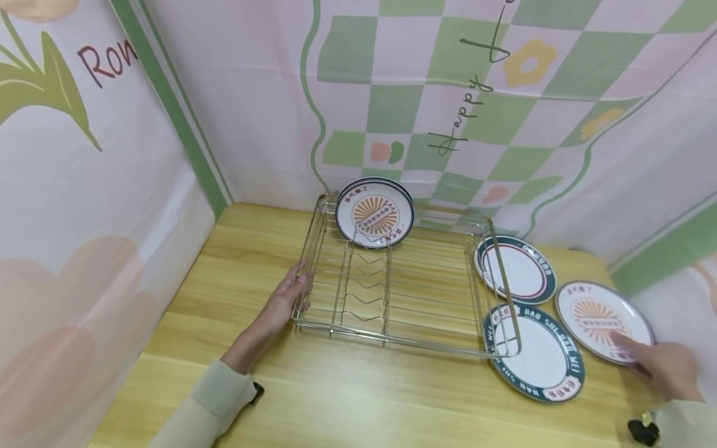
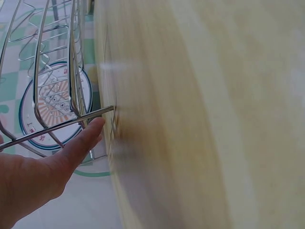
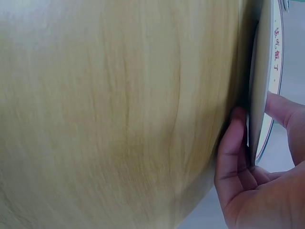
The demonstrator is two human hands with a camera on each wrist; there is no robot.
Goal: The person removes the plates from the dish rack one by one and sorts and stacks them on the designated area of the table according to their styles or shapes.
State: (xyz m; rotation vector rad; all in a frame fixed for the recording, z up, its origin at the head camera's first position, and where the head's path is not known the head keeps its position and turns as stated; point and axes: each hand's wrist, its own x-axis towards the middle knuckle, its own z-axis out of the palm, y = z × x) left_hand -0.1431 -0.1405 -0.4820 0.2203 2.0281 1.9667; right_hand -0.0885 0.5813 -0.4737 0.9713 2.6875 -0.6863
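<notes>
Light sleeves [image 1: 221, 395] enter from the bottom corners of the frame, over a wood-grain surface [image 1: 403, 398]. At lower right, a person's right hand [image 1: 669, 373] pinches a sunburst-patterned plate [image 1: 594, 311] by its near edge, thumb on top and fingers underneath, the right wrist view showing the fingers between the plate and the surface. Just beside it, a green-rimmed plate [image 1: 534, 354] with lettering lies face up. Left of centre, the left hand [image 1: 282, 305] grips the side of a wire rack [image 1: 385, 338], its fingers against the metal near the front corner. The rack spans the middle of the frame, its right end crossing in front of the green-rimmed plate and of a second green-edged plate [image 1: 518, 274], which lies flat farther back. At the rack's rear left, two dark-rimmed plates [image 1: 375, 213] stand close together, the front one showing an orange sunburst. Behind them, a green-and-white checkered cloth [image 1: 398, 106] with flowers and "Happy" lettering hangs across the top of the frame.
</notes>
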